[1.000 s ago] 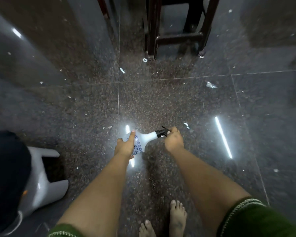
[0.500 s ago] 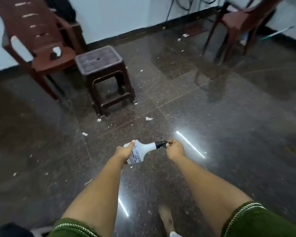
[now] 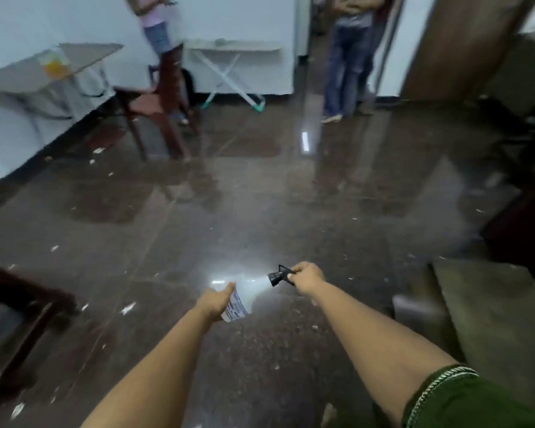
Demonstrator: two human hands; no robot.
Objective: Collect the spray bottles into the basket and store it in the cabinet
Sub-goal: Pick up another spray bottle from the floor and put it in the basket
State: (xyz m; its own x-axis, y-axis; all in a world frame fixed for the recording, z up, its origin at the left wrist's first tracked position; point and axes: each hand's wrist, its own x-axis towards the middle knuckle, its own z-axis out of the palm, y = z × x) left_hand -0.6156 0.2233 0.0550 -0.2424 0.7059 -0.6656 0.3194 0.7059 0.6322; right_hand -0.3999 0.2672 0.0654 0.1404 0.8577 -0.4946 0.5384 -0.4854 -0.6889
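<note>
I hold a white spray bottle (image 3: pixel 245 296) with a printed label and a black trigger head sideways in front of me, above the dark polished floor. My left hand (image 3: pixel 214 302) grips the bottle's body near its base. My right hand (image 3: pixel 307 277) is closed on the black spray head at the other end. No basket or cabinet shows clearly in the head view.
A brown chair (image 3: pixel 155 103) stands at the left wall beside a grey table (image 3: pixel 44 69). A dark stool (image 3: pixel 22 307) sits at the near left. People stand at the back (image 3: pixel 346 57). A grey block-like surface (image 3: pixel 482 307) lies at the right. Paper scraps litter the floor.
The view has swung up and to the right, from the floor and stool to the room with people. Both hands have kept their hold on the bottle.
</note>
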